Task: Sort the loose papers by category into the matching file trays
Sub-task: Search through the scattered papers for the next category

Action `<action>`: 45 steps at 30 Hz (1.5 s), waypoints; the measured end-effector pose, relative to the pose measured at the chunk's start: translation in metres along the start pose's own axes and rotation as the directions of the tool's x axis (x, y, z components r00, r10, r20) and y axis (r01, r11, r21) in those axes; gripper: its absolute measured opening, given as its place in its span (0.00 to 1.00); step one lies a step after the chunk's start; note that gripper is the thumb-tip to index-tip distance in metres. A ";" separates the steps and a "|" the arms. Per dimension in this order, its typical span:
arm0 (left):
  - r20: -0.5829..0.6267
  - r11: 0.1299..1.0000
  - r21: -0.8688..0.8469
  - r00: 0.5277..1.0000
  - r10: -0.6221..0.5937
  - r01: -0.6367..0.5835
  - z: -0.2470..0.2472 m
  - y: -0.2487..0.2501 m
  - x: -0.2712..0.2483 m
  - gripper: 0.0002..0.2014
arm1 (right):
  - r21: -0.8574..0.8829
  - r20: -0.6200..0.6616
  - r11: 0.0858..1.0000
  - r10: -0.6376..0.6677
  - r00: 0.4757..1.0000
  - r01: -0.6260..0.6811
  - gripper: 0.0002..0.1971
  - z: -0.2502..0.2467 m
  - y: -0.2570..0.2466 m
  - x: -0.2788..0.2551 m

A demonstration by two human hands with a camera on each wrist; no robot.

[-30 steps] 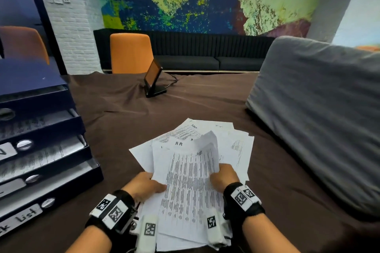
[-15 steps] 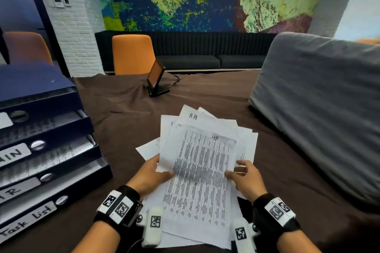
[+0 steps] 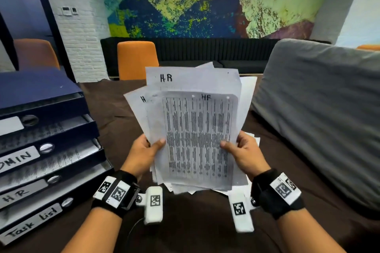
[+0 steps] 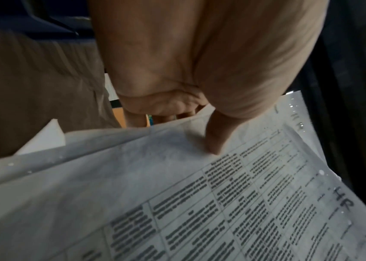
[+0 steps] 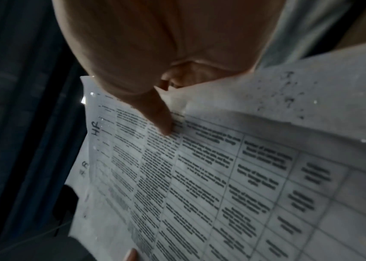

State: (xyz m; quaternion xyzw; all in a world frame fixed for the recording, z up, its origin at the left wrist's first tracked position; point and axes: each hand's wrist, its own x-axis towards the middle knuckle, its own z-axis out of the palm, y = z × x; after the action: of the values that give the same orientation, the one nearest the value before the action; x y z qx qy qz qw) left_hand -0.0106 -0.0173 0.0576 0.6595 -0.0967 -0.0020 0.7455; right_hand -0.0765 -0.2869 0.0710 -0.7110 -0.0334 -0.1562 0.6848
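While upright above the table (image 3: 115, 109), papers (image 3: 197, 139) between both hands' (image 3: 144, 150) fingers (image 3: 159, 142), thumbs clamped in front.

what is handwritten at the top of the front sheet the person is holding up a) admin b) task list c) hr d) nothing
c: the front sheet, pinched between the left hand and the right hand, has HR handwritten above its table, matching the label on the HR tray.
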 end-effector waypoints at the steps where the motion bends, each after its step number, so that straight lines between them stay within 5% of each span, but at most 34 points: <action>1: -0.011 1.000 -0.019 1.000 0.025 -0.025 0.002 0.006 0.002 0.13 | 0.016 -0.010 1.000 -0.023 1.000 0.024 0.14 -0.002 -0.007 0.005; 3: 0.007 0.999 -0.028 0.999 0.039 -0.039 0.003 0.013 0.006 0.25 | 0.078 -0.024 0.997 -0.016 1.000 0.018 0.18 -0.006 -0.016 0.014; 5: 0.098 0.995 0.075 0.992 -0.075 0.068 0.003 0.014 0.011 0.36 | 0.045 -0.002 0.996 0.075 0.997 -0.075 0.15 -0.009 -0.016 0.020; 7: 0.162 0.916 0.326 0.941 -0.298 0.234 0.005 0.009 0.015 0.31 | -0.152 0.045 0.956 0.259 0.965 -0.250 0.09 -0.011 -0.005 0.026; 9: 0.064 0.790 0.528 0.913 -0.403 0.312 0.008 0.001 0.020 0.21 | -0.323 0.017 0.860 0.423 0.906 -0.396 0.09 -0.009 0.004 0.028; 11: 0.008 0.817 0.497 0.940 -0.340 0.292 0.012 -0.006 0.024 0.17 | -0.376 -0.036 0.841 0.406 0.913 -0.389 0.07 -0.006 0.006 0.029; 15: -0.038 0.986 0.135 0.995 -0.095 0.099 0.022 0.008 0.020 0.09 | -0.175 -0.038 0.977 0.120 0.992 -0.125 0.09 0.002 -0.015 0.027; 19: -0.059 0.997 0.001 0.995 0.082 -0.082 0.030 0.037 0.014 0.07 | -0.001 -0.034 0.997 -0.072 0.997 0.072 0.12 0.007 -0.047 0.022; 22: -0.067 0.984 -0.032 0.982 0.175 -0.177 0.033 0.050 0.009 0.14 | 0.009 -0.047 0.992 -0.122 0.991 0.123 0.09 0.007 -0.056 0.019; 31: 0.011 0.982 -0.059 0.984 0.180 -0.179 0.038 0.052 0.010 0.19 | -0.022 -0.011 0.991 -0.134 0.991 0.133 0.13 0.003 -0.049 0.017; 35: -0.011 0.980 -0.007 0.980 0.198 -0.198 0.044 0.061 0.013 0.07 | -0.057 0.023 0.980 -0.189 0.982 0.190 0.13 0.009 -0.061 0.019; 39: -0.035 0.970 -0.071 0.972 0.233 -0.235 0.044 0.071 0.012 0.05 | -0.002 0.009 0.969 -0.248 0.969 0.248 0.15 0.008 -0.066 0.022; 45: 0.013 0.984 0.164 0.998 0.066 -0.067 0.035 0.014 0.011 0.09 | -0.162 0.041 0.986 -0.025 0.999 0.031 0.12 0.004 -0.010 0.016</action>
State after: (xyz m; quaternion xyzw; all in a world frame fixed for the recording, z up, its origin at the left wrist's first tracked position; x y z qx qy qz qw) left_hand -0.0065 -0.0516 0.0767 0.7151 -0.1212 0.0283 0.6878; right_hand -0.0632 -0.2852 0.0851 -0.7667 -0.0436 -0.1542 0.6217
